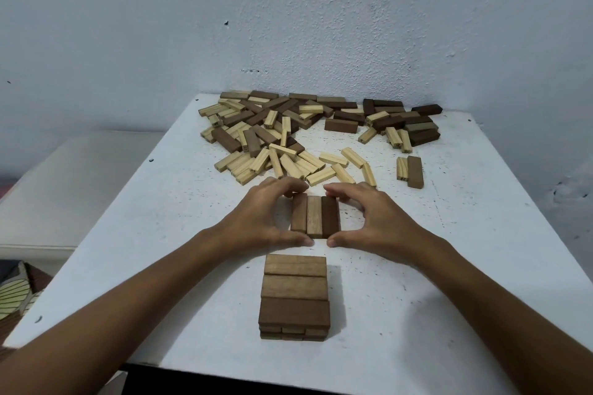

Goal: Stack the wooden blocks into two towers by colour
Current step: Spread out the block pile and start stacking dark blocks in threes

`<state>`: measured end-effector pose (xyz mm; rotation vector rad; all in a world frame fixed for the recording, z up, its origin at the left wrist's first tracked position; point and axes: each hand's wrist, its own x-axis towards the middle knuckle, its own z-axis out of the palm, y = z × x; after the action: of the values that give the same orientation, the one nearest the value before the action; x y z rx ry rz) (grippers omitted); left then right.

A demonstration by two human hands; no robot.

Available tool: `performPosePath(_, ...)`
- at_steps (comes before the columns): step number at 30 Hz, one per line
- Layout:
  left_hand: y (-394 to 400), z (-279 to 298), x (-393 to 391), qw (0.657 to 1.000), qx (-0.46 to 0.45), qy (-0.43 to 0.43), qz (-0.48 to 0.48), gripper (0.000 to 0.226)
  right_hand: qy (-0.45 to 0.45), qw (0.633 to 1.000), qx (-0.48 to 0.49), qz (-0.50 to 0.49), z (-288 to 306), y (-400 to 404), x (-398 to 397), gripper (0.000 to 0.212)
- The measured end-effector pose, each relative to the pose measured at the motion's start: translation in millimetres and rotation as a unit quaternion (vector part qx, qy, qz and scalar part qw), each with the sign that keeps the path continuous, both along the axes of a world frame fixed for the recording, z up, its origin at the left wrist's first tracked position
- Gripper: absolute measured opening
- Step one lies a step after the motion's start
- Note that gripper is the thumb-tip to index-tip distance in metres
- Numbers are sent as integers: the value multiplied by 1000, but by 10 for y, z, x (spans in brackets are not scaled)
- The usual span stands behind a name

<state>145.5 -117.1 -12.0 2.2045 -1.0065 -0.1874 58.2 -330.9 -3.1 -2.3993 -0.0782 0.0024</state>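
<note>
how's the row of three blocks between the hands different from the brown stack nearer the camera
The row of three is one layer lying flat on the table; the brown stack has several layers. The row's blocks run away from the camera; the stack's top blocks run crosswise. The left hand and right hand squeeze the row; nothing touches the stack. Both are three brown-toned blocks wide.

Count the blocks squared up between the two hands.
3, side by side on the white table: left brown block, middle lighter block, right dark block. Left hand and right hand bracket them. None seems hidden.
</note>
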Motion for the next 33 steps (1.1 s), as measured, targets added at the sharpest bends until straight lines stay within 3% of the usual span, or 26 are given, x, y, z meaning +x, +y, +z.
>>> performPosePath(22, -59, 74, 64, 997, -30, 62, -21, 83, -23, 999, 31, -3, -20, 24, 18, 85)
performPosePath(33, 121, 740, -140, 997, -61, -3, -39, 81, -82, 996, 26, 20, 609, 140, -131, 79)
